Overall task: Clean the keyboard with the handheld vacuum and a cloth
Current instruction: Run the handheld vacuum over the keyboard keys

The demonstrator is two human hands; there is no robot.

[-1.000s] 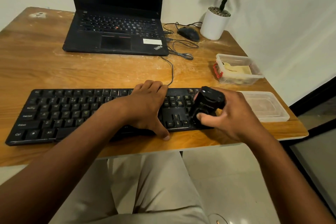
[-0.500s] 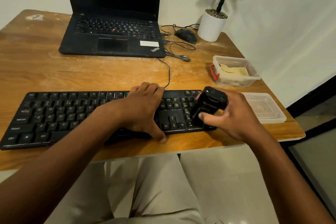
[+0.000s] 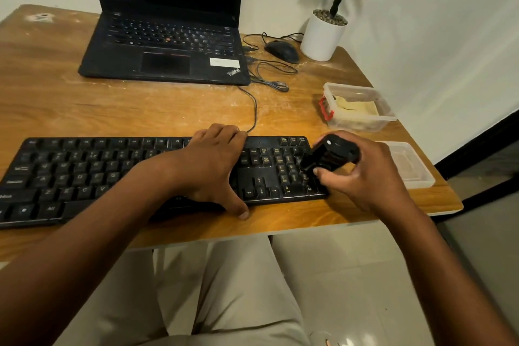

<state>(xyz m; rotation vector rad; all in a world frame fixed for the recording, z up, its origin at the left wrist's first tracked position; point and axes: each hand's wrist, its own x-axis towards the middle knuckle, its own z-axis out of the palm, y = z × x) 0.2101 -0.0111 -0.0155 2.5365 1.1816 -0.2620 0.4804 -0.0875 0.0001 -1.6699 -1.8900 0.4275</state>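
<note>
A black keyboard (image 3: pixel 84 174) lies along the front of the wooden desk (image 3: pixel 56 104). My left hand (image 3: pixel 210 166) rests flat on its right-centre part, thumb down over the front edge. My right hand (image 3: pixel 365 174) grips a small black handheld vacuum (image 3: pixel 328 156), tilted with its lower end on the number pad at the keyboard's right end. A yellow cloth (image 3: pixel 356 108) lies in a clear plastic box (image 3: pixel 362 121) behind my right hand.
A black laptop (image 3: pixel 165 45) stands open at the back, with a wired mouse (image 3: pixel 282 50), coiled cables (image 3: pixel 269 76) and a white plant pot (image 3: pixel 323 36) to its right. A clear lid (image 3: pixel 412 168) lies by the desk's right edge. My legs are below the desk.
My right hand has shifted the vacuum slightly over the number pad. My left hand stays on the keyboard. The camera view moved a little.
</note>
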